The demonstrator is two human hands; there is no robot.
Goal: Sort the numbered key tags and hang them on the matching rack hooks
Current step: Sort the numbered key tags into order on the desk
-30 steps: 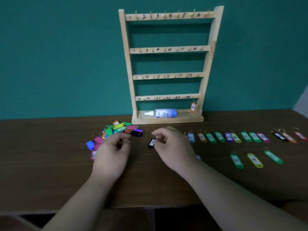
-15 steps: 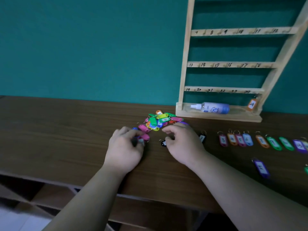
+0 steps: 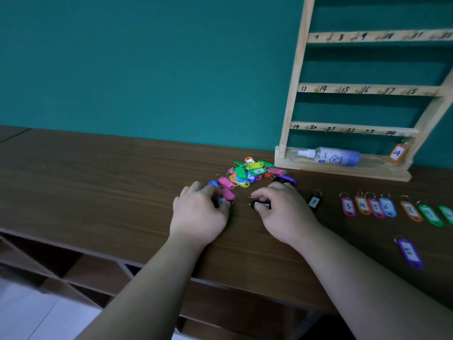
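Observation:
A heap of coloured key tags (image 3: 250, 173) lies on the brown table (image 3: 98, 182), just left of the wooden rack (image 3: 367, 89) with its numbered hooks. My left hand (image 3: 199, 214) rests at the heap's near edge, fingers curled round a pink tag (image 3: 228, 194). My right hand (image 3: 284, 212) pinches a black tag (image 3: 261, 205) with its ring pointing left. A black tag marked 1 (image 3: 314, 201) lies to the right, ahead of a row of numbered tags (image 3: 375, 207). An orange tag 24 (image 3: 396, 153) hangs on the rack's lowest bar.
A spray bottle (image 3: 331, 157) lies on the rack's base shelf. A purple tag (image 3: 409, 252) sits alone nearer the table's front edge. Open shelving shows below the table at the lower left.
The view has swung left and down, so the rack now sits at the upper right. Both hands stay by the heap, the right still holding the black tag, which now hangs lower.

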